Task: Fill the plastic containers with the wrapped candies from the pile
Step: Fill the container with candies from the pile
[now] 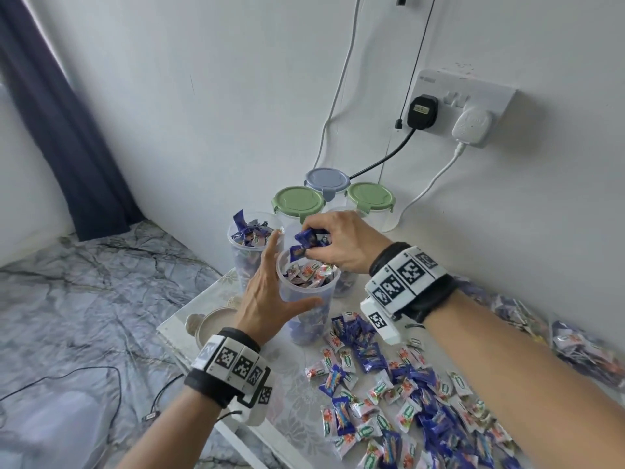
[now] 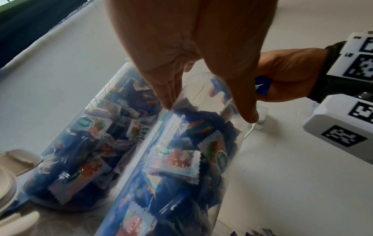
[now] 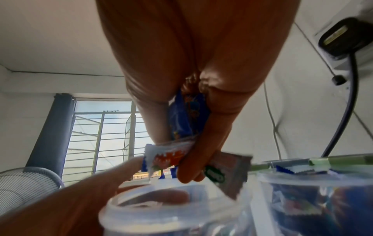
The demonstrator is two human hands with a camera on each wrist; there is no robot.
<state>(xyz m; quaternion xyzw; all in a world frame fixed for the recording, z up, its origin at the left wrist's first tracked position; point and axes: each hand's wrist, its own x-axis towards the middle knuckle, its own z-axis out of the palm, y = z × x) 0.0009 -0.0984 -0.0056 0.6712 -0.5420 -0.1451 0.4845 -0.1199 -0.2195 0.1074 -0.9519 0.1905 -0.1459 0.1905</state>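
Observation:
A clear plastic container point(image 1: 309, 328) stands on the table, part full of wrapped candies. My left hand point(image 1: 269, 291) braces it, straight fingers along its far side and thumb across the front; the left wrist view shows that hand point(image 2: 201, 63) flat against the container point(image 2: 181, 159). My right hand point(image 1: 341, 247) hovers just above the opening and pinches a bunch of candies point(image 1: 306, 243), blue and white ones. In the right wrist view the candies point(image 3: 185, 118) hang from my fingers over the rim point(image 3: 161, 199). The candy pile point(image 1: 406, 384) lies on the table at the near right.
A brimful open container point(image 1: 248, 238) stands left of the braced one, another point(image 1: 345, 282) behind my right hand. Lidded containers, two green point(image 1: 299, 201) and one blue-grey point(image 1: 326, 181), stand by the wall. A beige lid point(image 1: 216, 323) lies near the table's left edge. A candy bag point(image 1: 575, 343) lies right.

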